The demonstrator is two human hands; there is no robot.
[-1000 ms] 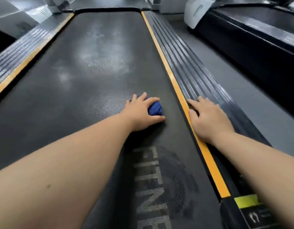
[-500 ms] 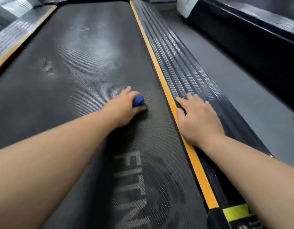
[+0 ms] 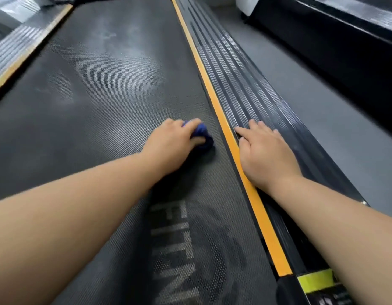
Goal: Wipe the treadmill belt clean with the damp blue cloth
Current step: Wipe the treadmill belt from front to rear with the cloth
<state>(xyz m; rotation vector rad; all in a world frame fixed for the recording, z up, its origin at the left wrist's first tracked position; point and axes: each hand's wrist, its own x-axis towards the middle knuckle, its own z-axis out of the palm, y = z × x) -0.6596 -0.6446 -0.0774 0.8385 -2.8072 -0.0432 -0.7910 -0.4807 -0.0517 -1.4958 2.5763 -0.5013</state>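
The black textured treadmill belt [image 3: 98, 111] fills the middle of the view, with pale dusty smears further up it. My left hand [image 3: 170, 144] grips a bunched dark blue cloth [image 3: 202, 134] and presses it on the belt close to the belt's right edge. Most of the cloth is hidden under my fingers. My right hand [image 3: 265, 153] lies flat, fingers straight, on the ribbed right side rail [image 3: 241, 84] beside the orange stripe [image 3: 203, 73].
A ribbed left side rail [image 3: 16, 47] with an orange stripe runs along the other edge. Grey floor [image 3: 322, 102] lies to the right of the treadmill, then a second black machine [image 3: 344, 40]. White lettering [image 3: 173, 245] is printed on the belt near me.
My left hand slid the cloth left across the belt, then back right toward the orange stripe. My right hand stayed on the side rail. The camera shifted a little.
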